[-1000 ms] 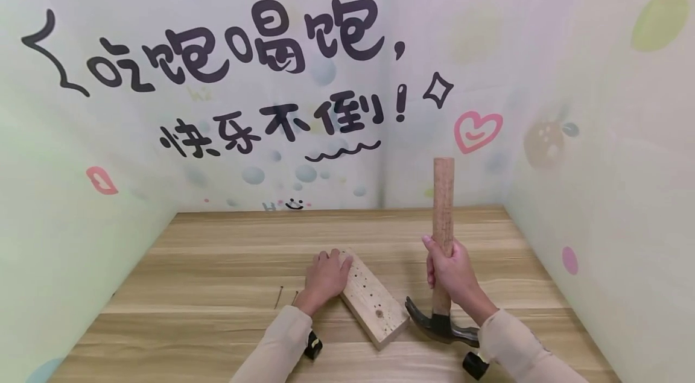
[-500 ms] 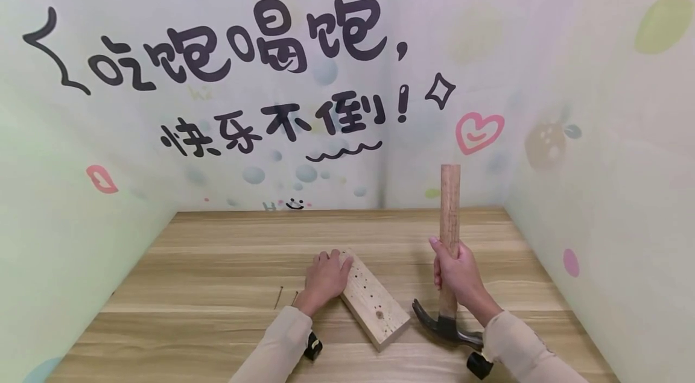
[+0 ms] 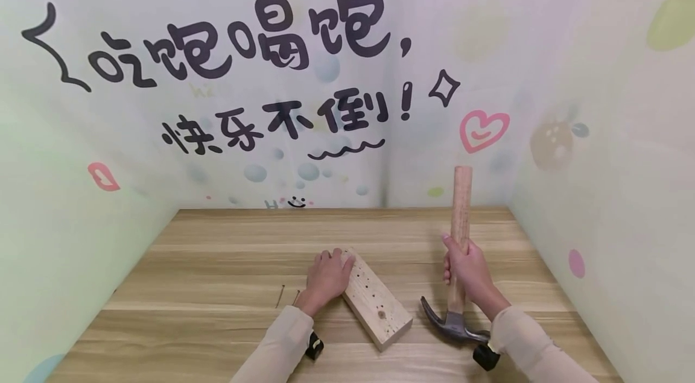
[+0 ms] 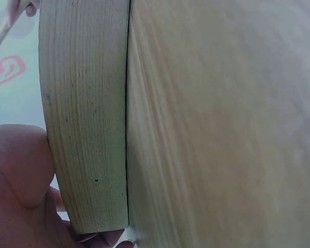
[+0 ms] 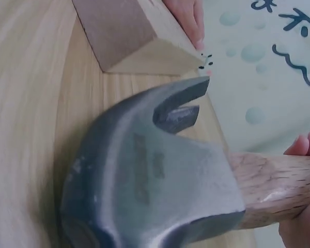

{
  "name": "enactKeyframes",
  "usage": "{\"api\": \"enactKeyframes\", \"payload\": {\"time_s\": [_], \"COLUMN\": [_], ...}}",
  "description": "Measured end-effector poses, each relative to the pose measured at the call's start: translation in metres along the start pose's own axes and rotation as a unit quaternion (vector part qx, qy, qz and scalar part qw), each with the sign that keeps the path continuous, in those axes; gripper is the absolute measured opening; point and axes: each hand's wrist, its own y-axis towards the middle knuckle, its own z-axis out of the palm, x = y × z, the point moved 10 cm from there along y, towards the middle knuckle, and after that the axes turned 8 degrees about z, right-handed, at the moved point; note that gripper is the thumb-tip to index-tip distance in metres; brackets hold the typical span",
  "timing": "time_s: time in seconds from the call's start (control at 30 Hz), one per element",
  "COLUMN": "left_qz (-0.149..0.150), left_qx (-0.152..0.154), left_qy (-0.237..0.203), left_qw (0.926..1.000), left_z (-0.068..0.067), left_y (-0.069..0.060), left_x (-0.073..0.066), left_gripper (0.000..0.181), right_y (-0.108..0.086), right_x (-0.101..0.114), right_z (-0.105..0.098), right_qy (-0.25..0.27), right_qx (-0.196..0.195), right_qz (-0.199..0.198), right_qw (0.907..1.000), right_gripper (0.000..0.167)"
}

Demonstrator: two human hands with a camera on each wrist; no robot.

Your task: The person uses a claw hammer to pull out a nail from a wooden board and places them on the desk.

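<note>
A pale wooden block [image 3: 374, 301] with a row of small dark holes lies slantwise on the table. My left hand [image 3: 324, 277] grips its far end, the thumb lying on the top face. The left wrist view shows fingers of that hand [image 4: 18, 170] curled round the end of the block [image 4: 88, 113]. To the right, my right hand [image 3: 471, 271] holds a claw hammer [image 3: 461, 208] by its wooden handle, head down and handle up. The claw of the metal hammer head [image 5: 155, 170] points toward the block, with a gap between them in the head view.
Two thin nails [image 3: 280, 296] are by the left forearm, one partly hidden. The wooden tabletop [image 3: 217, 262] meets a printed cloth wall [image 3: 244, 99] behind, and more cloth walls at both sides. A black wrist camera [image 3: 485, 357] sits beneath the right sleeve.
My right hand has shifted to the right with the hammer, widening the gap from the block. The left hand keeps its hold, and the block stays put. The head view has tilted slightly.
</note>
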Motion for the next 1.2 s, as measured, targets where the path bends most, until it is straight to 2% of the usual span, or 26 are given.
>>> {"api": "enactKeyframes", "payload": {"time_s": [0.3,0.6,0.87,1.07,1.2], "left_qz": [0.0,-0.007,-0.007,-0.006,-0.006], "left_qx": [-0.007,0.007,0.007,0.008,0.009], "left_qy": [0.001,0.005,0.01,0.008,0.01], "left_qw": [1.0,0.9999,0.9999,0.9999,0.9999], "left_z": [-0.004,-0.001,-0.001,0.0,0.002], "left_y": [0.0,0.0,-0.001,0.0,0.0], "left_x": [0.002,0.002,0.001,0.001,0.001], "left_gripper": [0.054,0.057,0.057,0.056,0.056], "right_y": [0.014,0.032,0.04,0.042,0.042], "right_x": [-0.007,-0.022,-0.029,-0.031,-0.032], "right_z": [-0.003,-0.008,-0.011,-0.017,-0.021], "right_qy": [0.008,-0.014,-0.062,-0.128,-0.182], "right_qx": [0.014,0.038,0.049,0.027,0.009], "right_qz": [0.02,0.047,0.062,0.062,0.054], "right_qw": [0.9997,0.9981,0.995,0.9895,0.9818], "right_gripper": [0.04,0.039,0.038,0.047,0.045]}}
